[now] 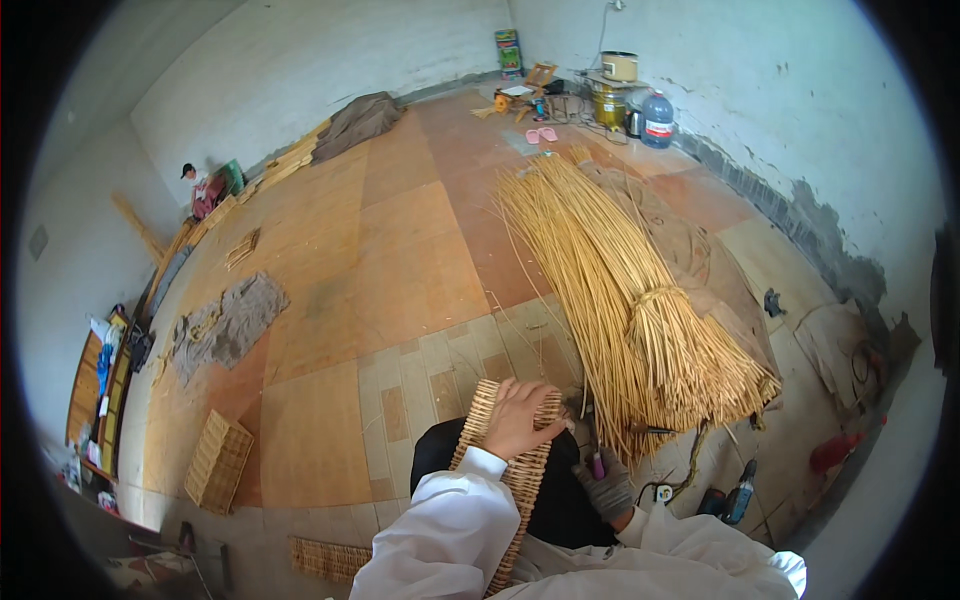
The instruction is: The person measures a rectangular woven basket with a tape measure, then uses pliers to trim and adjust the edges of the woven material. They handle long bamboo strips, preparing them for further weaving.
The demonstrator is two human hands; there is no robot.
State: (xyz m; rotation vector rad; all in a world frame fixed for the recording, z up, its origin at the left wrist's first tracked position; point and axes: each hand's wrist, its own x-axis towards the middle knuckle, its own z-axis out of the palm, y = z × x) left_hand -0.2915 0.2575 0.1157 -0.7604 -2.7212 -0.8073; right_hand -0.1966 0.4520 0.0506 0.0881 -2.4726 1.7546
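We note the basket (pixel 524 485) on the lap (pixel 560 510), tilted. Our left hand (pixel 518 415) curls its fingers over the basket's far end; how firmly, we cannot tell. Our gloved right hand (pixel 607 490), right of the basket, is closed round a purple-handled tool (pixel 598 465).

Risks, our judgement: if the left hand loosens, the basket could roll off the lap, having little flat support. If the tool slips, its working end could jab the left hand or a leg. The reeds (pixel 610 290), right of and beyond the basket, lie close enough to snag the glove. The drill (pixel 740 492), well right of the basket, could be knocked by a sweeping elbow.

Writing: the jug (pixel 657 120), far beyond the basket, bears a red-and-white label; boxes (pixel 509 53) farther off show coloured print. We can read neither.
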